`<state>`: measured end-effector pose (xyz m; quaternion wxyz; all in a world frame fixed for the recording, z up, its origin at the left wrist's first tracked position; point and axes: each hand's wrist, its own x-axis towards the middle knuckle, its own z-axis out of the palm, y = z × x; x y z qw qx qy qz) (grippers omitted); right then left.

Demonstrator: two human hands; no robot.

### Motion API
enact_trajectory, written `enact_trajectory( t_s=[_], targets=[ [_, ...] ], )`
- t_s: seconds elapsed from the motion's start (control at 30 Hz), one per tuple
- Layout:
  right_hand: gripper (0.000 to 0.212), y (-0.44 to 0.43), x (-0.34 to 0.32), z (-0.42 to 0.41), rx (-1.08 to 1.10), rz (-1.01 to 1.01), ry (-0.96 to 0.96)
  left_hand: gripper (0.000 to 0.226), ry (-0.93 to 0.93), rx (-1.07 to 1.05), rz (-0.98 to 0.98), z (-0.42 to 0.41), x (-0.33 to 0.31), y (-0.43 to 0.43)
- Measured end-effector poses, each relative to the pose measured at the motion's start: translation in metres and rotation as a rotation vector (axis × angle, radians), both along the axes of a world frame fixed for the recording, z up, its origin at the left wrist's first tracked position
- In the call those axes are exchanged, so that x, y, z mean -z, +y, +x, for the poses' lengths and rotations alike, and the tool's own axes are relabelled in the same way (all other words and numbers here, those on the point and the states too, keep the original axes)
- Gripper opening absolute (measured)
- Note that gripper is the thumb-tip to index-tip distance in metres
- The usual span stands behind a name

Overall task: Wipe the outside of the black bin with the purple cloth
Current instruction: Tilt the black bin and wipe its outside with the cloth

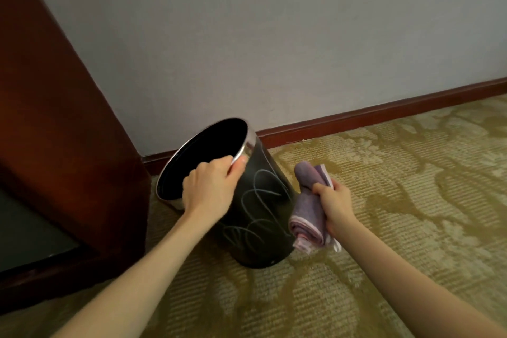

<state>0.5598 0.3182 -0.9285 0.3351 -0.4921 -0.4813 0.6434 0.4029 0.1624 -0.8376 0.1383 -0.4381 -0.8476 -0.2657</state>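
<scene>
The black bin (260, 217) stands on the carpet, tilted toward the left, its outside marked with pale looping lines and its mouth ringed in silver. My left hand (211, 186) grips the near rim, fingers curled inside and thumb on the outer wall. My right hand (336, 204) holds the folded purple cloth (308, 208) just to the right of the bin. The cloth's lower fold touches or nearly touches the bin's side; I cannot tell which.
A dark red wooden cabinet (68, 159) stands close on the bin's left. A grey wall (274, 35) with a red-brown skirting board (384, 112) runs behind. Patterned yellow-green carpet (384, 214) spreads to the right and toward me.
</scene>
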Motion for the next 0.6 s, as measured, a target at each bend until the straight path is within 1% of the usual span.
enact_trajectory(
  t_s=[0.1,0.17,0.27,0.33,0.43,0.6],
  targets=[
    [0.017,-0.007,-0.009,-0.009,-0.058,0.166,-0.126,0.056,-0.057,-0.072,0.047,-0.022,-0.003,-0.005],
    [0.016,-0.015,-0.012,-0.016,-0.069,0.286,-0.196,0.058,-0.085,-0.111,0.081,-0.035,-0.003,-0.01],
    [0.028,-0.03,-0.014,-0.027,-0.097,0.426,-0.297,0.056,-0.126,-0.222,0.131,-0.055,0.0,-0.018],
    [0.037,-0.041,-0.014,-0.035,-0.12,0.489,-0.299,0.055,-0.16,-0.299,0.161,-0.07,0.003,-0.025],
    [0.037,-0.056,-0.013,-0.048,-0.144,0.604,-0.333,0.055,-0.212,-0.37,0.203,-0.089,0.008,-0.035],
    [0.047,-0.075,-0.014,-0.072,-0.172,0.689,-0.412,0.055,-0.211,-0.423,0.239,-0.104,0.017,-0.05]
  ],
)
